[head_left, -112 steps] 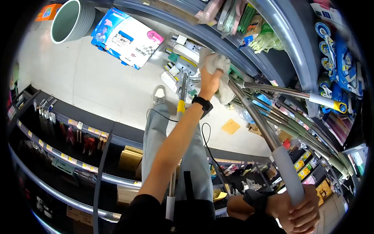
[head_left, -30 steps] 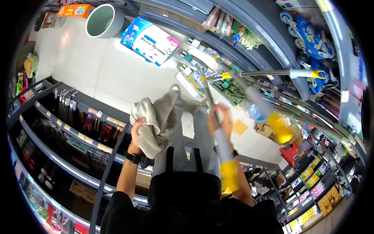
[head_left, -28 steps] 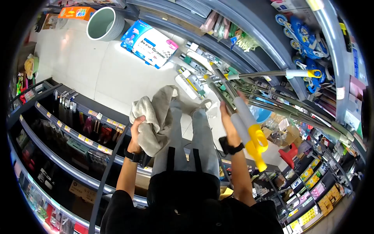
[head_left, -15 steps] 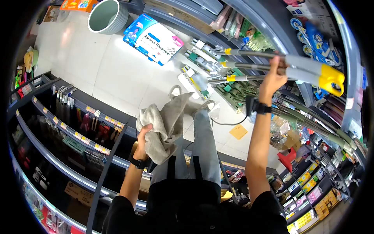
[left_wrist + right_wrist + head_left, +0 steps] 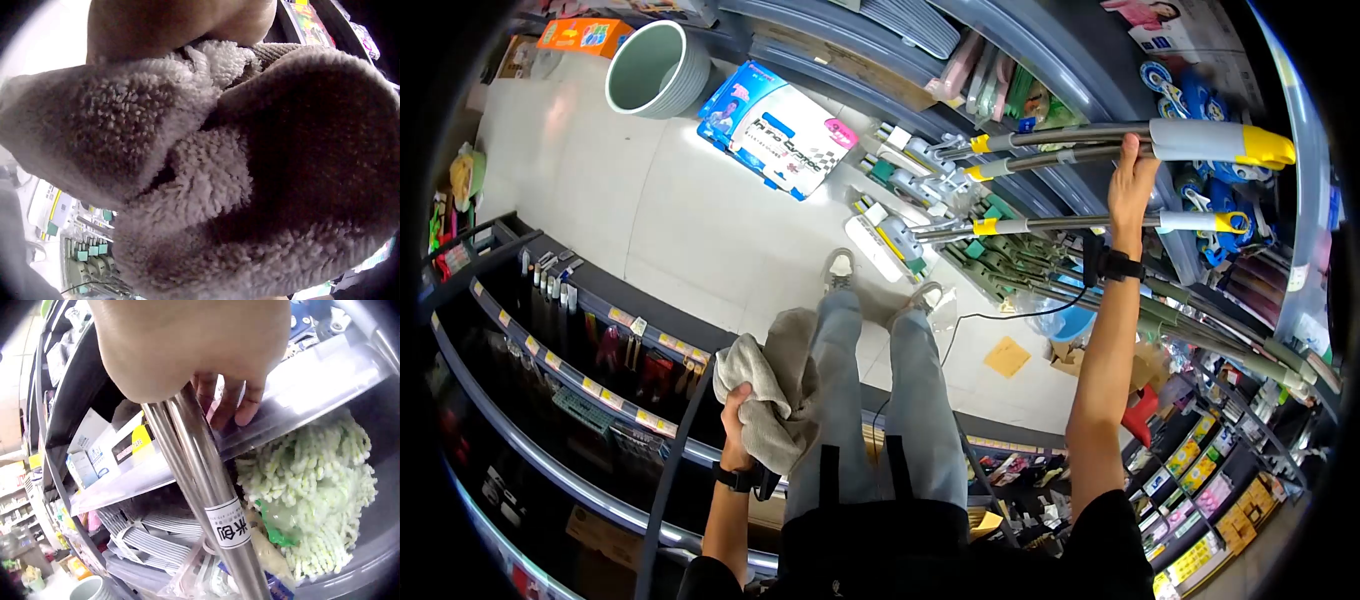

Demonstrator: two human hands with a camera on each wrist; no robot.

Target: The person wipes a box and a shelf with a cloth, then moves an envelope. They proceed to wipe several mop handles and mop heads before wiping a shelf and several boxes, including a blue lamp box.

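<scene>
On the left of the head view, my left hand grips a bunched grey cloth. The cloth fills most of the left wrist view, below part of the hand. My right hand is raised against two metal poles with grey and yellow handles, which lie side by side at the shelf edge. Seen from the right wrist, the palm touches the poles, fingers extended past them. A third pole leans just below, apart from the hand.
Flat mop heads and green poles crowd the floor by the right shelf. A blue and white package and a grey-green bucket stand farther off. Low shelving runs along the left. A yellow paper lies on the floor.
The right hand carried the poles from beside the legs up to the right shelf, and its fingers have loosened around them. The cloth remains in the left hand, which earlier held it down by the mop heads.
</scene>
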